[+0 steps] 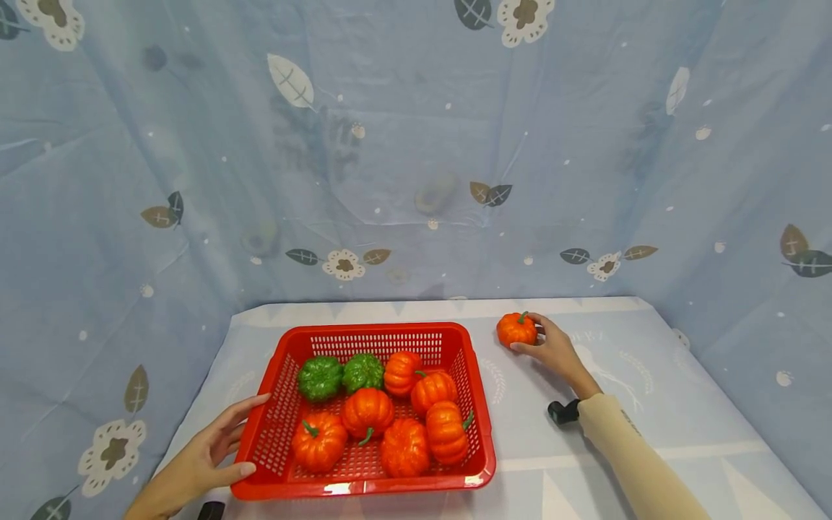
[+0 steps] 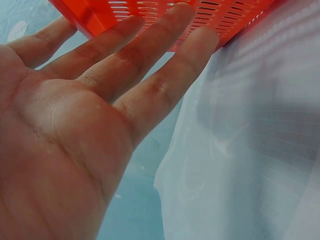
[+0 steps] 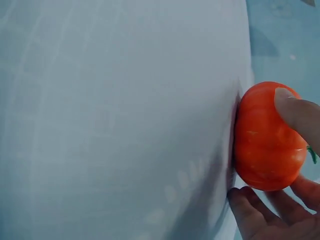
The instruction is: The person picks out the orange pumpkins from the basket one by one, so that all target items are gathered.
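Observation:
At the back right of the table, my right hand holds a small orange pumpkin with a green stem. In the right wrist view, the thumb lies on one side of this pumpkin and the fingers curl at the other, close against the tabletop. A red plastic basket with slotted walls stands left of it. My left hand is at the basket's left side, thumb near the front corner. Its fingers reach out fairly straight to the slotted wall in the left wrist view.
Inside the basket lie two green pumpkins side by side at the back left, and several orange pumpkins in front and to the right. A patterned pale cloth covers the table. Blue fabric hangs behind and at both sides.

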